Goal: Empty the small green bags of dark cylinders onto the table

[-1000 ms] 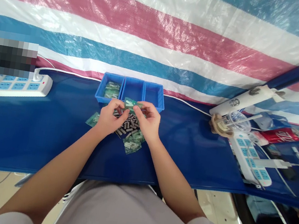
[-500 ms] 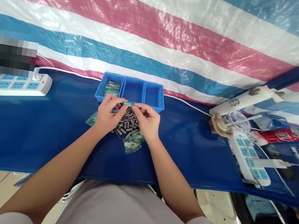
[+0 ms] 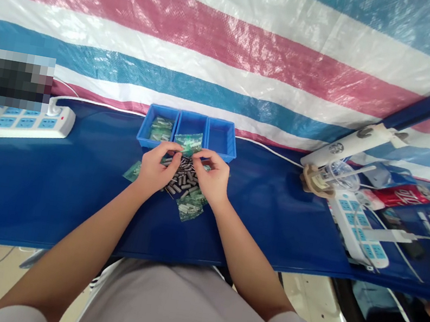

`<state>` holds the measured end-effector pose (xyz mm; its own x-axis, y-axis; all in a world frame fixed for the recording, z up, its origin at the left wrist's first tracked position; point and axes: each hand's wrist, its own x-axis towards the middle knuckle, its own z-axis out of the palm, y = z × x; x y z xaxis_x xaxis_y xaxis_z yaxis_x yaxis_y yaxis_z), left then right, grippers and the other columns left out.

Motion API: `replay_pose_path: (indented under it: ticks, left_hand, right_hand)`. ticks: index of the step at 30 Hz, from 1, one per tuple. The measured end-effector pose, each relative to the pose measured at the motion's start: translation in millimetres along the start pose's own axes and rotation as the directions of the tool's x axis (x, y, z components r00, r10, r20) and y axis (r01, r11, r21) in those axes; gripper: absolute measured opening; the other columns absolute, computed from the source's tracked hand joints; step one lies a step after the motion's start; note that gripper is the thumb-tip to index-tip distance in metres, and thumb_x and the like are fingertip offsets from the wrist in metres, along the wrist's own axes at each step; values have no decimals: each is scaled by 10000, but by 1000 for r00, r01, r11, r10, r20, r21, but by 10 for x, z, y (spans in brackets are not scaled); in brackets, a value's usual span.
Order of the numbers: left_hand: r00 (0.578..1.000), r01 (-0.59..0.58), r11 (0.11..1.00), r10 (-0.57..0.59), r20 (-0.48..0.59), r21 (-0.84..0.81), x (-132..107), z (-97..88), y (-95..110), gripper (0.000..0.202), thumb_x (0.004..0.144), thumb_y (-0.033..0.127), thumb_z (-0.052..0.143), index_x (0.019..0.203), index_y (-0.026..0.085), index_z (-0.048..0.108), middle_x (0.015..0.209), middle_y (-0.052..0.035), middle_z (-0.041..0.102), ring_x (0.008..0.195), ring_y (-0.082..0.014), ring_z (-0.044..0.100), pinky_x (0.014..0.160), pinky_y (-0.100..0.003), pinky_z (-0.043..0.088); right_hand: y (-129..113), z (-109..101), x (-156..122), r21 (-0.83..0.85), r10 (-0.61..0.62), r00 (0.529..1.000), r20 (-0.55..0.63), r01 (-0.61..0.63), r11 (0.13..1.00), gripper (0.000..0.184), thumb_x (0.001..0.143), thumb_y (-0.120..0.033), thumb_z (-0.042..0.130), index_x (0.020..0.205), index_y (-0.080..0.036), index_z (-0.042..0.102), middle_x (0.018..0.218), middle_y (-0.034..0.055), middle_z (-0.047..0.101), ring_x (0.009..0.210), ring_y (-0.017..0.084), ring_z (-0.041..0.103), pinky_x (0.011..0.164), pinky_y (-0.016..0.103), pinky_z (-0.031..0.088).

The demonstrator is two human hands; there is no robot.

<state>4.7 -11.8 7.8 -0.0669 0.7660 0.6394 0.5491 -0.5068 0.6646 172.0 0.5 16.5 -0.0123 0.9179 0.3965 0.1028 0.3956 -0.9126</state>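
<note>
forearms (image 3: pixel 90 236) slant inward, left grip (image 3: pixel 158 167) and right grip (image 3: pixel 211 176) pinching one green packet (image 3: pixel 189 142).

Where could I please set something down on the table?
Bare table shows between the left power strip and the left hand, and between the right hand and the right power strip. Crowded: around the hands, with metal pieces and green packets, and behind the right power strip, with a plastic cup.
</note>
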Motion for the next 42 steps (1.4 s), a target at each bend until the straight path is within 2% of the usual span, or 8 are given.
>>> replay_pose_path:
  ticks: [5, 12, 21, 24, 26, 31, 37, 42]
  left_hand:
    - [1000, 29, 999, -29, 7, 18, -26, 30, -25, 102, 921, 289, 629, 986, 211, 616, 948, -37, 702, 841, -155, 695, 816, -290, 572]
    - [995, 99, 990, -101, -8, -102, -25, 52, -53, 441, 897, 340, 692, 1264, 230, 472, 952, -9, 658, 781, -125, 671, 796, -283, 569]
    - [991, 129, 989, -127, 29, -73, -23, 45, -42, 421, 913, 385, 691, 1291, 230, 590, 977, -38, 720, 796, -144, 701, 824, -293, 583]
    - [988, 139, 982, -145, -43, -130, 4, 31, -66, 457, 937, 395, 666, 1340, 221, 538, 963, -44, 726, 856, -159, 719, 843, -296, 587]
    - [973, 137, 982, -159, -168, -132, 46, 1, -111, 438, 951, 397, 647, 1329, 215, 523, 961, -43, 720, 876, -157, 714, 850, -296, 583]
    - [893, 253, 967, -226, -389, 18, 170, -154, -233, 223, 980, 378, 583, 1109, 198, 605, 1066, -65, 691, 972, -175, 683, 875, -306, 541]
    - [874, 436, 848, -321, -363, 301, 218, -248, -200, 212, 895, 236, 624, 1104, 209, 644, 1252, -109, 666, 1236, -324, 553, 1073, -507, 372]
    - [927, 305, 890, -197, -319, 338, 174, -193, -122, 187, 883, 208, 595, 1065, 203, 639, 1196, -114, 655, 1186, -303, 566, 1024, -465, 384]
  right_hand:
    - [33, -4, 5, -24, 10, 1000, 6, -9, 1000, 42, 855, -270, 665, 849, -229, 658, 872, 12, 700, 830, 165, 670, 729, 306, 551]
    - [25, 38, 12, 67, 88, 996, -23, -86, 994, 258, 823, -328, 732, 989, -252, 550, 837, -20, 659, 748, 145, 655, 653, 279, 513]
    - [92, 39, 18, 69, 142, 990, 2, -142, 988, 349, 859, -486, 727, 1088, -235, 645, 898, 25, 748, 793, 176, 703, 703, 309, 551]
    - [80, 42, 11, 88, 156, 987, 25, -158, 984, 368, 874, -500, 711, 1125, -239, 642, 890, 28, 761, 827, 190, 727, 746, 325, 567]
    - [49, 37, 5, 80, 149, 987, 52, -153, 985, 360, 896, -489, 690, 1152, -241, 644, 940, 41, 774, 868, 192, 734, 769, 327, 567]
    - [-11, 17, 0, 37, 149, 986, 79, -152, 988, 298, 913, -440, 661, 1115, -221, 663, 983, 64, 777, 891, 198, 732, 763, 326, 560]
    - [25, 50, -30, -82, 114, 982, 149, -102, 991, 178, 897, -375, 649, 977, -229, 710, 923, 36, 765, 842, 184, 713, 717, 300, 551]
    - [-13, -21, 1, -239, 52, 980, 192, -5, 971, 163, 903, -300, 594, 971, -223, 719, 876, 23, 744, 793, 166, 685, 731, 282, 529]
